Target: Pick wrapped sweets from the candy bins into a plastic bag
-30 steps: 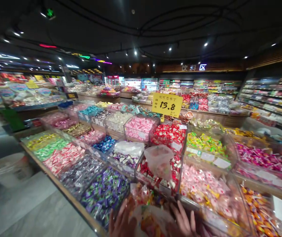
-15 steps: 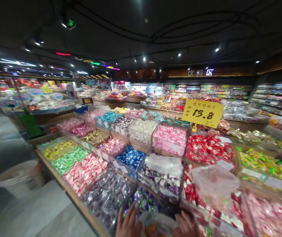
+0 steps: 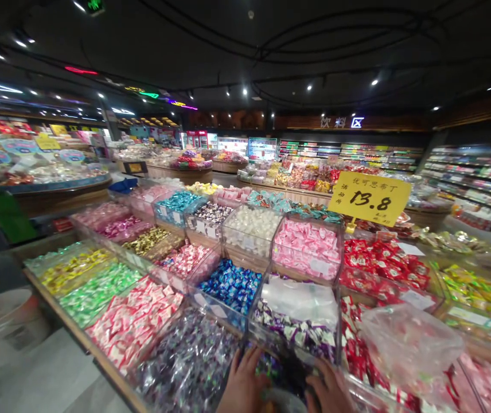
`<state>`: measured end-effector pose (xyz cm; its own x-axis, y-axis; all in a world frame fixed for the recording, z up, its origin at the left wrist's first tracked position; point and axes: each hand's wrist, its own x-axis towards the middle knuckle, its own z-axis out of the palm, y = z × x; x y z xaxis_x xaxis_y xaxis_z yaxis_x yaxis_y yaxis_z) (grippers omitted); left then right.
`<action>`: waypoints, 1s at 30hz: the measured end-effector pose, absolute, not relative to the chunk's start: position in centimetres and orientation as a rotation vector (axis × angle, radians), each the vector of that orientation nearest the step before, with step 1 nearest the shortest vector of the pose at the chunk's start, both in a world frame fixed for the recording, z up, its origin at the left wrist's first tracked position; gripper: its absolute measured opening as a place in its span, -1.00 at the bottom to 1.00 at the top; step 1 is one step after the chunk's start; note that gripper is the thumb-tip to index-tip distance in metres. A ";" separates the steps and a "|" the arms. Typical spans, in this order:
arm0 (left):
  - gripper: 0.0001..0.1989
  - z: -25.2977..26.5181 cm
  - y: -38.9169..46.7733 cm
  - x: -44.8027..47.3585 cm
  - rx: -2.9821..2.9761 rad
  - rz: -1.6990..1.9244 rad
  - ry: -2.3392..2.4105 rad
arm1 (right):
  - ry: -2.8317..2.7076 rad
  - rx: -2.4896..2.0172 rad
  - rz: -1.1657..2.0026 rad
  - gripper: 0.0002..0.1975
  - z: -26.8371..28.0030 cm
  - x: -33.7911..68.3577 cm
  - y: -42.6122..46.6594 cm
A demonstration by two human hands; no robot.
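Note:
My left hand point(image 3: 242, 385) and my right hand point(image 3: 330, 393) sit at the bottom edge, over a clear bin of purple-wrapped candies point(image 3: 273, 367). Between them only the rim of a clear plastic bag point(image 3: 286, 400) shows, and both hands hold it at its sides. The frame edge cuts off the rest of the bag and my wrists. Left of my left hand lies a bin of dark silvery candies point(image 3: 185, 367). Just beyond my fingers is a bin of purple-and-white candies point(image 3: 292, 332).
Clear bins of wrapped candies cover a long wooden-edged display point(image 3: 77, 344). A loose plastic bag point(image 3: 409, 344) lies on red candies at right. A yellow price sign point(image 3: 369, 198) reads 13.8. A white bucket point(image 3: 0, 321) stands on the floor at left. Shelves line the back.
The view has swung left and risen slightly, so the bins slid right. My hands and the bag have sunk toward the bottom edge, and less of the bag shows.

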<state>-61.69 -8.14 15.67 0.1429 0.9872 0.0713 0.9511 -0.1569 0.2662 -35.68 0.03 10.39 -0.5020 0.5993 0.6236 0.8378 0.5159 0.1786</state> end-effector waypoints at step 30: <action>-0.76 17.8 11.1 -62.0 2.705 0.287 1.765 | -2.116 -1.281 -0.090 -0.75 15.1 -40.5 12.6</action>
<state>-62.00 11.13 17.81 0.3930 0.8970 0.2022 0.9149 -0.4036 0.0121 -40.49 12.60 15.10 -0.3077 0.7675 0.5624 0.8126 0.5195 -0.2643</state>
